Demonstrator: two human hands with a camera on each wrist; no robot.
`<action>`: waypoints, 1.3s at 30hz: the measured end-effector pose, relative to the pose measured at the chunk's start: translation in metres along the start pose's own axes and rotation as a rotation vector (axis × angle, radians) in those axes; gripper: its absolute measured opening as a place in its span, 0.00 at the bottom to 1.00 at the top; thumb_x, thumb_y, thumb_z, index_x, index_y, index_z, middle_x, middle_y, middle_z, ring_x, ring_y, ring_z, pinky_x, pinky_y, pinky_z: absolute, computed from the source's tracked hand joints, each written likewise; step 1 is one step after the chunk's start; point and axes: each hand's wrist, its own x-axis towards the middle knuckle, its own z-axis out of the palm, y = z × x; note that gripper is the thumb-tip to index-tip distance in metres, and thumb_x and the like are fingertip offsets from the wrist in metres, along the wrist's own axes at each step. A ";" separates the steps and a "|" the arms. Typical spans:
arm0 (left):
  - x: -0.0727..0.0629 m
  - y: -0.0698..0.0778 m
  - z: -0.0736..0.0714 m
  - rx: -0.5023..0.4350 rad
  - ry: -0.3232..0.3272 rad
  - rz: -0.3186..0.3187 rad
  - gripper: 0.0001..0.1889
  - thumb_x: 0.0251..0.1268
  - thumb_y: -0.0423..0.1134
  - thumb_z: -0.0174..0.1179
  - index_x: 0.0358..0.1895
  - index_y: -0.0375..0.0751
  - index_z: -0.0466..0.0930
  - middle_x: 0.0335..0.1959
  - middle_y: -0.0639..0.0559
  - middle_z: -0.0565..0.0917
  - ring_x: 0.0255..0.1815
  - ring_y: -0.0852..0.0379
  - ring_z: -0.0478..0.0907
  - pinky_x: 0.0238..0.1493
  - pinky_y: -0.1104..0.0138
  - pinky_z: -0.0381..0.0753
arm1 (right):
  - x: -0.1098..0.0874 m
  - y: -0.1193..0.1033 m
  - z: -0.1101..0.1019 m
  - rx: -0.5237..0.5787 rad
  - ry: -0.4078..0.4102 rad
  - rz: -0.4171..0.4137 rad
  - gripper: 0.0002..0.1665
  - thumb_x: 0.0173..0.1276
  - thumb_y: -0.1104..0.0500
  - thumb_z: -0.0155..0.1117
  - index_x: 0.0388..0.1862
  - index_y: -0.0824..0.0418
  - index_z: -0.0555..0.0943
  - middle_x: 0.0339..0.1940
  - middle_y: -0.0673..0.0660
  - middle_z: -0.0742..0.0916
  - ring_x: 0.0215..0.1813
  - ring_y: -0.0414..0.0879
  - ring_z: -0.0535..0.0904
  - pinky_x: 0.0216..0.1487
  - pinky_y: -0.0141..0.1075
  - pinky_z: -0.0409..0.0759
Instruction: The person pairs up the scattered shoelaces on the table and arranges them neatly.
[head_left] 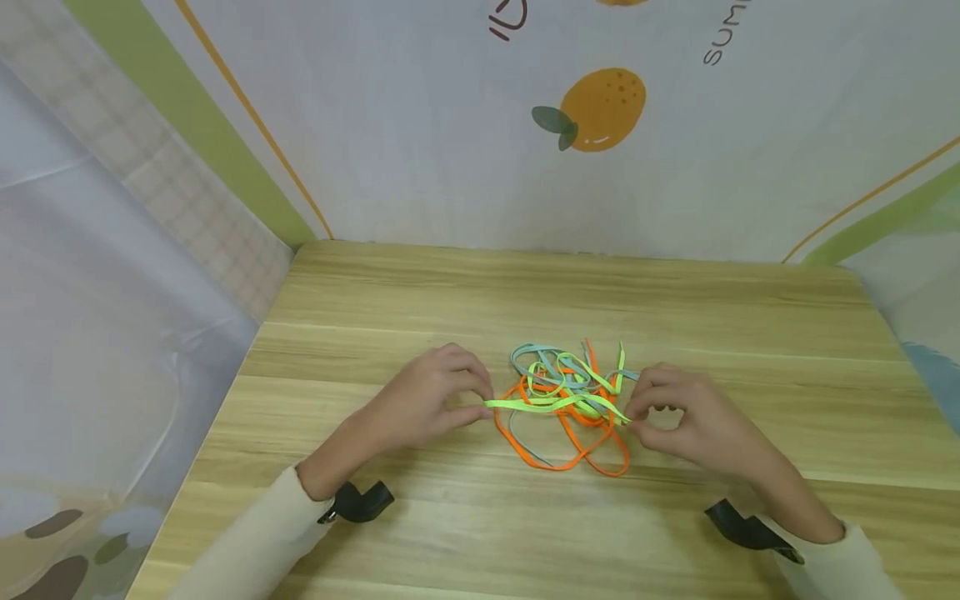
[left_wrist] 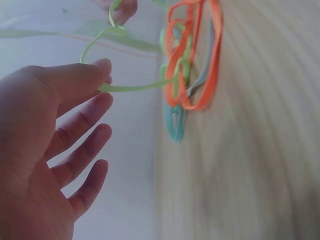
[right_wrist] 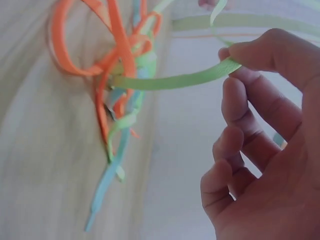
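A loose tangle of flat shoelaces lies on the wooden table: a neon green lace (head_left: pixel 525 407), an orange lace (head_left: pixel 525 454) and a blue-grey lace (head_left: pixel 528 348). At the tangle's left side my left hand (head_left: pixel 435 396) pinches the green lace between thumb and index finger, the other fingers spread, as the left wrist view shows. On the right, my right hand (head_left: pixel 686 412) pinches another part of the green lace between thumb and index finger, its other fingers bent. Between the hands the green lace runs raised over the pile. One blue-grey lace tip (right_wrist: pixel 91 215) sticks out of the tangle in the right wrist view.
The wooden table (head_left: pixel 480 517) reaches back to a white wall cloth (head_left: pixel 420 125) printed with an orange fruit (head_left: pixel 603 108). Pale fabric (head_left: pixel 112 292) hangs at the left. Black straps (head_left: pixel 363 502) sit at both wrists, by the cream sleeves.
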 end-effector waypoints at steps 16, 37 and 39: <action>-0.008 -0.004 -0.030 -0.244 0.113 -0.091 0.05 0.70 0.35 0.76 0.37 0.50 0.90 0.44 0.63 0.89 0.54 0.57 0.85 0.61 0.54 0.83 | -0.007 -0.006 -0.045 0.150 0.002 0.072 0.27 0.64 0.81 0.72 0.40 0.46 0.87 0.42 0.50 0.89 0.48 0.42 0.81 0.40 0.37 0.73; -0.023 -0.033 -0.063 -0.366 0.167 -0.268 0.07 0.77 0.31 0.69 0.40 0.48 0.91 0.45 0.57 0.90 0.54 0.55 0.86 0.60 0.54 0.83 | -0.043 0.025 -0.089 0.387 0.082 0.153 0.23 0.69 0.89 0.55 0.46 0.70 0.89 0.50 0.59 0.89 0.56 0.47 0.81 0.51 0.30 0.78; -0.025 -0.038 -0.066 -0.362 0.164 -0.293 0.07 0.77 0.32 0.69 0.40 0.48 0.92 0.45 0.57 0.90 0.54 0.56 0.86 0.60 0.57 0.82 | -0.047 0.025 -0.094 0.324 0.091 0.221 0.20 0.72 0.87 0.56 0.46 0.70 0.89 0.51 0.57 0.89 0.56 0.45 0.82 0.52 0.29 0.78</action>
